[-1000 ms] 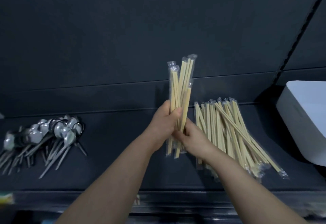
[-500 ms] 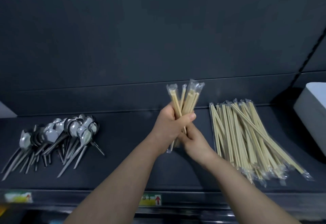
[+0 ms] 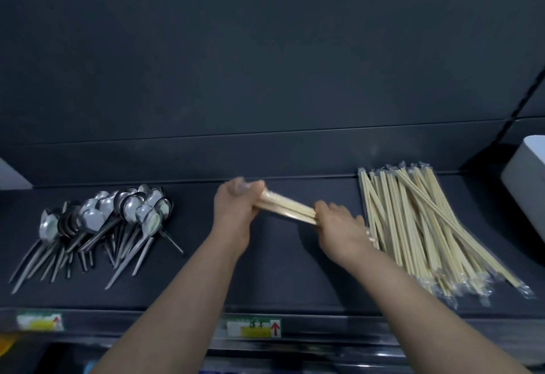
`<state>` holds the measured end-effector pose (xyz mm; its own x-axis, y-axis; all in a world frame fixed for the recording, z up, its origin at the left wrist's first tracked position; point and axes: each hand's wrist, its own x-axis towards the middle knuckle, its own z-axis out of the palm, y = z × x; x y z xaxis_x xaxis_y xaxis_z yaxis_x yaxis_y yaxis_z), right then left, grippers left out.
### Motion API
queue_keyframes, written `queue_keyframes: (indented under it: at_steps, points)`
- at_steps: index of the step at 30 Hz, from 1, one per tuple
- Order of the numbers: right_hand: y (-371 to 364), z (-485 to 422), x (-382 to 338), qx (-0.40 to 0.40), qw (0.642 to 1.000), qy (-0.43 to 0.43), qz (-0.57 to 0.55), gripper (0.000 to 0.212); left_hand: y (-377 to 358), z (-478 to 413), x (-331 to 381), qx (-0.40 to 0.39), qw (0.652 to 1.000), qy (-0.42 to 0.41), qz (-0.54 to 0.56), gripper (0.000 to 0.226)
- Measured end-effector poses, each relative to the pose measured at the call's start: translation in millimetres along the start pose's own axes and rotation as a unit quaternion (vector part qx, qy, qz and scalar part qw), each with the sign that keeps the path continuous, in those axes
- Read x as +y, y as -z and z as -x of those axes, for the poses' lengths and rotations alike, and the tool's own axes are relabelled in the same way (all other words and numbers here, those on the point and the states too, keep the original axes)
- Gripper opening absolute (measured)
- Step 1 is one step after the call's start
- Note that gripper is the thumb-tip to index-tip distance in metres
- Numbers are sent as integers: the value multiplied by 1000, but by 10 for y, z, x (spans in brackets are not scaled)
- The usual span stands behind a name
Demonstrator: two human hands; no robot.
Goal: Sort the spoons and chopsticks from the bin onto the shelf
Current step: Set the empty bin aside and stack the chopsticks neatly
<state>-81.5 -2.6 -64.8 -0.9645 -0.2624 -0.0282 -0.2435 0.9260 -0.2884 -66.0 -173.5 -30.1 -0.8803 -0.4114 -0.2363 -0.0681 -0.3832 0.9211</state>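
Observation:
A small bundle of wrapped wooden chopsticks (image 3: 287, 210) lies nearly level just above the dark shelf (image 3: 280, 270). My left hand (image 3: 236, 211) grips its far left end. My right hand (image 3: 339, 226) grips its right end. A large pile of wrapped chopsticks (image 3: 427, 226) lies on the shelf just to the right of my right hand. A heap of metal spoons (image 3: 103, 220) lies on the shelf's left part, handles toward me.
A white bin (image 3: 528, 182) stands at the right edge of the shelf, partly out of view. Price labels (image 3: 253, 328) sit on the shelf's front rail. The dark back panel rises behind the shelf.
The bundle has swung from upright to nearly level and dropped toward the shelf. My hands have moved apart to its two ends.

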Motion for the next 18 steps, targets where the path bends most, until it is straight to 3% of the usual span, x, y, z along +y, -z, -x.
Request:
queue_keyframes:
  at_steps: [3,5,6,8,10,12,14,15,18]
  points:
    - [-156,-9,-89,-42,998,22,36,30,376,-157,-234,74,988,46,-128,47]
    - [-243,-40,-155,-48,997,42,35,40,565,-210,-359,80,956,13,-284,40]
    - [-269,-56,-175,-50,997,52,35,46,633,-213,-392,76,924,-20,-375,36]
    - [-267,-74,-179,-61,996,60,21,63,714,-194,-408,44,823,-117,-554,35]
    - [-240,-40,-148,-69,996,48,14,76,722,-167,-393,-42,729,-190,-656,45]
    - [-264,27,-91,-51,998,22,25,79,709,-147,-383,-150,657,-190,-714,60]
    - [-331,109,-47,-45,999,-17,17,76,746,-151,-427,-208,593,-165,-760,67]
    - [-377,140,-33,-47,998,-35,0,72,786,-160,-458,-219,582,-153,-768,66]
    - [-496,130,-59,-29,996,-62,-49,62,887,-205,-520,-217,595,-140,-761,62]
